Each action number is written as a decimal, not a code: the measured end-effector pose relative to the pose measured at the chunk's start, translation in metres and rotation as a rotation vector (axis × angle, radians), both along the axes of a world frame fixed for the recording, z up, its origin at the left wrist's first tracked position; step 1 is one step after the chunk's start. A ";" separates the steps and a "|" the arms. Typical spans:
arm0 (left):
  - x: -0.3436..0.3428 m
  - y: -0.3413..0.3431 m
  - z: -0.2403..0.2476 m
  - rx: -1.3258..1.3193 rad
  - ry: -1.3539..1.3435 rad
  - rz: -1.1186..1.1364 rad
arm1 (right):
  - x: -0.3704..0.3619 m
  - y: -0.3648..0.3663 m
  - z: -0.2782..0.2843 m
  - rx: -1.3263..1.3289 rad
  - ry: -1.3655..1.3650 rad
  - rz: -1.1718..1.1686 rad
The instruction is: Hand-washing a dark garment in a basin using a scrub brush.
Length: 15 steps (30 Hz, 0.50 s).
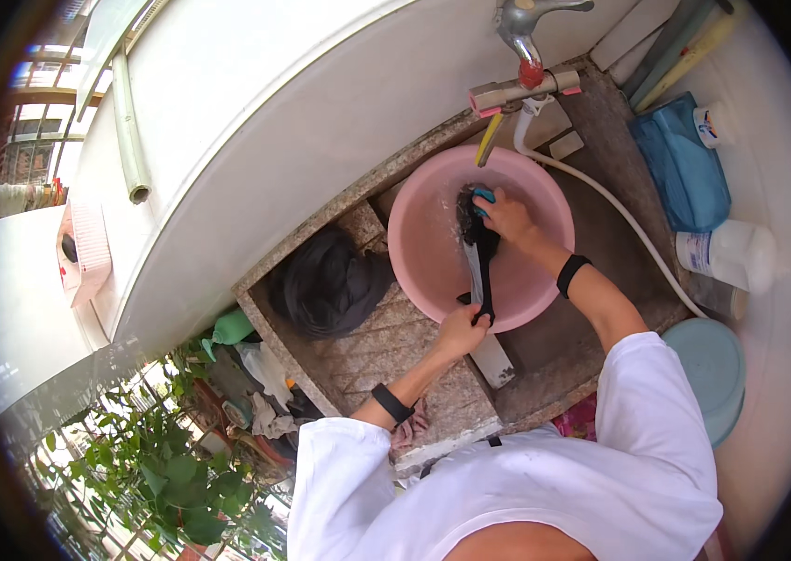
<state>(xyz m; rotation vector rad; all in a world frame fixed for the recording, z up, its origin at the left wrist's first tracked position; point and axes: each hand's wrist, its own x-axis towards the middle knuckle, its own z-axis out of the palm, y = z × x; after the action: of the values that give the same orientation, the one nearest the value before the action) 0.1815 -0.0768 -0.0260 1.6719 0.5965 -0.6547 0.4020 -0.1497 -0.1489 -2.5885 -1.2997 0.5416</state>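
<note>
A pink round basin (400, 262) stands in the stone sink with water in it. Across it runs a long black-and-grey item (478, 271), wet and dark at its far end; its exact kind is unclear. At the basin's near rim, my left hand (463, 331) grips the near end of this item. Over the basin, the fingers of my right hand (509, 219) are closed around a small teal scrub brush (483, 200), pressed against the item's dark far end. My fingers partly hide the brush.
Dark bunched cloth (330, 285) lies on the ribbed slab left of the basin. A tap (521, 42) with a yellow hose and a white hose (615, 192) is above. Right are a blue bag (680, 164), a white bottle (741, 254) and a lidded teal bucket (705, 365).
</note>
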 end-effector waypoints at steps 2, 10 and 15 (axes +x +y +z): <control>0.022 0.000 -0.024 -0.150 -0.036 0.161 | 0.016 -0.008 0.005 0.008 0.127 -0.036; 0.046 0.043 -0.114 -0.883 0.392 1.413 | -0.065 0.017 0.060 0.449 0.336 -0.473; 0.046 0.048 -0.084 -0.860 0.527 1.369 | -0.083 -0.005 0.024 0.035 0.277 -0.061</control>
<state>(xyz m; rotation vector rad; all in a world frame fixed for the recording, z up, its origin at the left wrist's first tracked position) 0.2277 -0.0293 -0.1101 0.0662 1.3710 -0.2077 0.3187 -0.1543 -0.1250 -2.4094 -1.1253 0.8238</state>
